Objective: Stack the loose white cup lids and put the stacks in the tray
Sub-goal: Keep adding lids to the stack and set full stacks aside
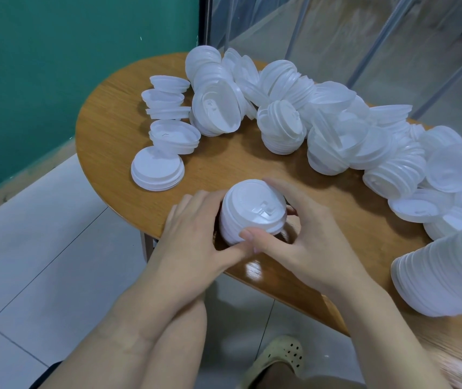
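Observation:
A short stack of white cup lids (pixel 252 210) stands on the wooden table (pixel 106 130) near its front edge. My left hand (pixel 196 234) wraps its left side, thumb along the bottom. My right hand (pixel 305 228) curls round its right side, thumb on the front rim, fingers over the top. A big heap of loose white lids (pixel 322 122) runs from the back middle to the right edge. Small lid stacks (pixel 168 99) and a flat stack (pixel 157 172) lie at the left. No tray is in view.
A long stack of lids (pixel 443 279) lies on its side at the table's right front. A green wall (pixel 56 66) is on the left, clear plastic sheeting at the back. Below are tiled floor and a pale shoe (pixel 277 357).

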Motion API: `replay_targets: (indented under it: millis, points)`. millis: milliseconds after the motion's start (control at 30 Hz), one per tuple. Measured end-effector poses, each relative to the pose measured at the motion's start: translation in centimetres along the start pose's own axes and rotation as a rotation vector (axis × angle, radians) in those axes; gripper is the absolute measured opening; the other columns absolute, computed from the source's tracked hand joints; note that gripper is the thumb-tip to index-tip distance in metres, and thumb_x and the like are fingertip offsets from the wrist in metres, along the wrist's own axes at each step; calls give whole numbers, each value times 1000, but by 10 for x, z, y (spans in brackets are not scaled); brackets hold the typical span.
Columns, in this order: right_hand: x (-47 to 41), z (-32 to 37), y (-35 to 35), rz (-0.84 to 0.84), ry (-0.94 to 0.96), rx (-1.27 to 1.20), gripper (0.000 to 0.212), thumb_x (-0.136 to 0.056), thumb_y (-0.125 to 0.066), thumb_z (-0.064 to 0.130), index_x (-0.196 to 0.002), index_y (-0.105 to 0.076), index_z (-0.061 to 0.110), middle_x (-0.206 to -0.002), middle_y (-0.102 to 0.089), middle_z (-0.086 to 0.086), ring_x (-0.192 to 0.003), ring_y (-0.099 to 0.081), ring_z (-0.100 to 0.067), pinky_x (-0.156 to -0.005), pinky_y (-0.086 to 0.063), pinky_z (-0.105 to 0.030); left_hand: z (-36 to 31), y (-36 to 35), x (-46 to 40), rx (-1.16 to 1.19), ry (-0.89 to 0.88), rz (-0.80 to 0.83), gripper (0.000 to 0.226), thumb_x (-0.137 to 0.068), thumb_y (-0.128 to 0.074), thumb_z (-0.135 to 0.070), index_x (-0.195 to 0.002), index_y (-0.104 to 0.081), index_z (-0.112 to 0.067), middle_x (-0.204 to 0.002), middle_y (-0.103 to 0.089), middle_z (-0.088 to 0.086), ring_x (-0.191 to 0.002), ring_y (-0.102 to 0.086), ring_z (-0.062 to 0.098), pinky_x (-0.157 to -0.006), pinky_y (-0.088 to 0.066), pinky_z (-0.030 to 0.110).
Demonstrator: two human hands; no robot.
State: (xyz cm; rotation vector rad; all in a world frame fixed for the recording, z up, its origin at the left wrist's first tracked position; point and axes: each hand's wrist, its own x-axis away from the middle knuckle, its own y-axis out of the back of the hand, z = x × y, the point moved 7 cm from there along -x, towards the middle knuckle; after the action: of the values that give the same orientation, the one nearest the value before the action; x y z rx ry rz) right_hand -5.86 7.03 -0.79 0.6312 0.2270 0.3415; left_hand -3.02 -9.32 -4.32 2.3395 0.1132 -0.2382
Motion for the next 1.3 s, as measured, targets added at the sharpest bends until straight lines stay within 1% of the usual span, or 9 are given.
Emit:
replay_targets:
  millis: [267, 400, 533, 633, 700, 767, 967, 1133, 1300]
  points:
    - [-5, -6, 9, 72, -45, -31, 100, -65, -86, 67, -150, -44, 39, -133, -56, 34, -127, -49, 15, -93, -40, -2, 1, 2, 2, 19, -11, -5, 74, -76, -52, -86, -133, -52, -39, -106, -49, -26, -100, -44, 3, -92, -37, 29]
    - [-20, -9, 36, -149, 26, -34, 65, -84, -59, 63, -139, -59, 27, -132, -64, 19, -125, -57, 2, -94, -44, -9, 6, 4, 2, 32, 9, -9, 74, -73, -58, -83, -134, -49, -44, -111, -51, -29, -107, -46, 1, -94, -33, 23]
    - [-51, -15, 49, -273, -3, 56, 43, -101, -62, 43, -138, -60, 22, -129, -60, 18, -122, -57, -3, -99, -43, -14, 10, 8, 1, 28, 33, -33, 74, -72, -55, -86, -135, -47, -46, -114, -51, -30, -111, -43, -1, -98, -28, 15]
    - [-84, -13, 48, -270, 44, 261, 49, -102, -63, 32, -148, -51, 17, -148, -50, 7, -138, -46, -13, -116, -38, -33, 10, 9, 1, 6, 41, -42, 74, -72, -60, -82, -135, -47, -47, -117, -51, -30, -115, -41, 0, -97, -27, 17]
    - [-106, -9, 50, -255, 57, 387, 56, -102, -63, 33, -151, -46, 13, -158, -43, -2, -146, -38, -18, -120, -28, -28, 10, 10, 1, -15, 46, -51, 77, -69, -63, -80, -135, -47, -47, -119, -51, -31, -117, -40, 1, -96, -25, 19]
    - [-124, -7, 53, -242, -4, 454, 62, -102, -61, 37, -154, -41, 10, -160, -41, -5, -147, -37, -21, -112, -23, -20, 10, 9, 1, -35, 54, -65, 80, -64, -65, -81, -134, -49, -46, -120, -51, -31, -116, -40, 1, -96, -22, 20]
    - [-151, -15, 54, -236, -251, 411, 65, -102, -57, 47, -149, -42, 5, -141, -58, -10, -130, -52, -30, -87, -31, -25, 9, 9, -1, -60, 83, -115, 80, -58, -65, -83, -126, -56, -43, -113, -55, -27, -111, -44, 5, -95, -20, 24]
    - [-158, -23, 52, -266, -305, 462, 60, -99, -60, 48, -140, -48, 5, -126, -65, -12, -119, -58, -34, -91, -42, -38, 11, 9, -1, -64, 80, -124, 74, -62, -67, -81, -125, -55, -43, -112, -53, -26, -110, -44, 5, -94, -21, 25]
    - [-156, -21, 54, -276, -290, 376, 75, -90, -71, 57, -146, -46, 14, -136, -59, -4, -104, -69, -38, -94, -56, -44, 10, 8, -1, -76, 77, -128, 73, -64, -66, -82, -124, -55, -41, -110, -53, -24, -106, -43, 5, -90, -19, 22]
